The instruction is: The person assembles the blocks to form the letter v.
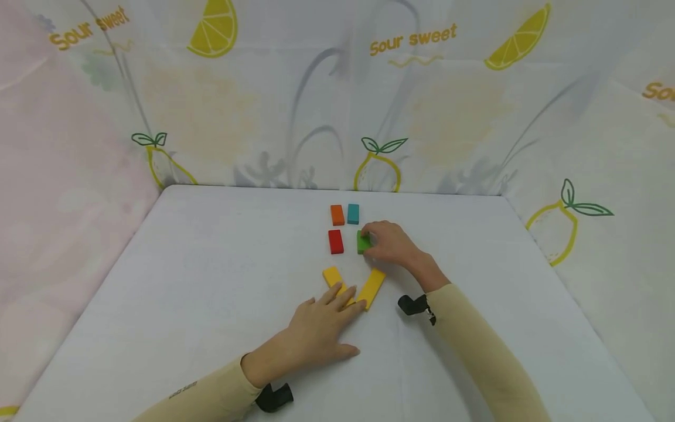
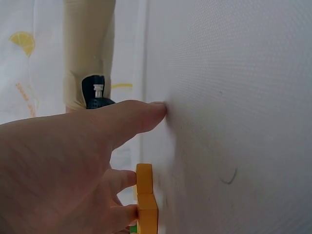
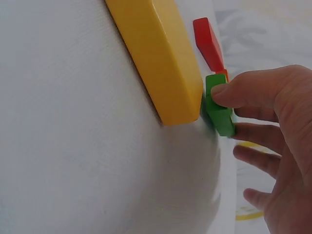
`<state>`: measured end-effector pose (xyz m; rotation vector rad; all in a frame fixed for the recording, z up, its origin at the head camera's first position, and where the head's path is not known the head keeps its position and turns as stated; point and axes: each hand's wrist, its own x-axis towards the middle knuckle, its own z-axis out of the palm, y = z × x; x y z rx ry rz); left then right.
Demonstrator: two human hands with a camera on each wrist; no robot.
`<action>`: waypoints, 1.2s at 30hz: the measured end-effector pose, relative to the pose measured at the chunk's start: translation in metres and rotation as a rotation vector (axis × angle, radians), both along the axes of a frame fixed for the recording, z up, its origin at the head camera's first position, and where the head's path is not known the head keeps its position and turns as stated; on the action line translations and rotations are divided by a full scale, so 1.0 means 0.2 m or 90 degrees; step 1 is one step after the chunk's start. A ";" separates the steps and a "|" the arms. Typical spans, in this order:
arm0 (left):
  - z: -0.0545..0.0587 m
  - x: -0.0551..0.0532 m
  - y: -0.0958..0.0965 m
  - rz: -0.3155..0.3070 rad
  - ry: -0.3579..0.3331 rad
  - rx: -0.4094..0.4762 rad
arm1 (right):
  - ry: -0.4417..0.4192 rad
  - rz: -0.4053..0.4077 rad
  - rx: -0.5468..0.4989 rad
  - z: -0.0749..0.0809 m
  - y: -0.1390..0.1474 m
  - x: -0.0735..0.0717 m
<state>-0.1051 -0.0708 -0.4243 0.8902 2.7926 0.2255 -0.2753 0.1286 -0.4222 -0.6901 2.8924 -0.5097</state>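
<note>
My left hand [image 1: 319, 331] lies spread over the lower ends of two long yellow blocks, the left yellow block [image 1: 331, 275] and the right yellow block [image 1: 372, 287]. Together they form a V, and the fingertips [image 2: 128, 179] touch them in the left wrist view. Just beyond, my right hand [image 1: 391, 243] pinches a green block [image 1: 361, 242] at its right side. In the right wrist view, the thumb [image 3: 243, 90] presses on the green block [image 3: 222, 114], with other fingers behind it. A red block [image 1: 336, 241] lies to its left.
Farther back on the white table [image 1: 221, 281] lie an orange block [image 1: 337, 215] and a blue block [image 1: 353, 214], side by side. A printed cloth [image 1: 453, 129] hangs behind the table's far edge. Each wrist carries a black camera mount [image 1: 413, 305].
</note>
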 end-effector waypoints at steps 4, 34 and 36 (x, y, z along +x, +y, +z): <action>-0.01 0.00 0.01 0.001 0.000 -0.007 | 0.003 0.005 -0.009 0.00 0.02 0.00; -0.01 0.00 0.01 0.002 0.026 -0.028 | 0.056 0.004 -0.080 0.09 0.18 0.11; -0.01 0.00 0.01 0.002 0.026 -0.028 | 0.064 0.008 -0.085 0.09 0.19 0.12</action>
